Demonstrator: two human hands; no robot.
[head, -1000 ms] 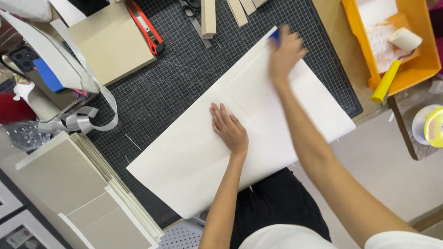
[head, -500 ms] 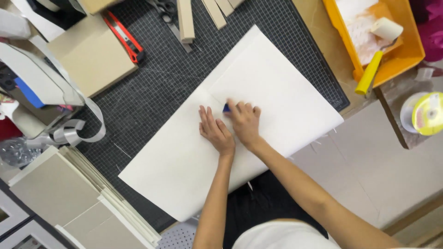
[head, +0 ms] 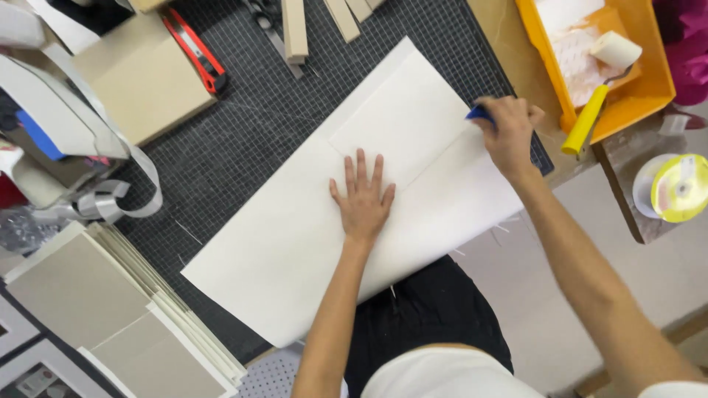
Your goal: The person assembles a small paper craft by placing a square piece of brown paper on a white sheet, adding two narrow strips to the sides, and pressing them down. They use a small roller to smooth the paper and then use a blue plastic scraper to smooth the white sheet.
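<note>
Right grip: your right hand [head: 510,131] is curled shut on a small blue tool [head: 480,114], pressed to the white sheet [head: 295,236] near its right edge.
Left grip: your left hand [head: 363,197] lies flat, fingers spread, holding nothing, pinning the sheet's middle.
Sheet: it lies aslant on the dark gridded cutting mat [head: 243,125] on the tabletop, its near corner overhanging toward you; a squarer panel shows raised under its upper half.
Risk: if the flat hand lifts or slides, the sheet could shift and crease under the tool; the overhanging corner could catch on your lap.
Packages and labels: an orange tray [head: 649,88] at upper right holds a pale roller with a yellow handle [head: 585,120]; a yellow-and-white tape roll [head: 678,188] sits at the right edge.
Left side: grey boards [head: 81,295] are stacked, and a red cutter [head: 194,50] rests on a tan board.
</note>
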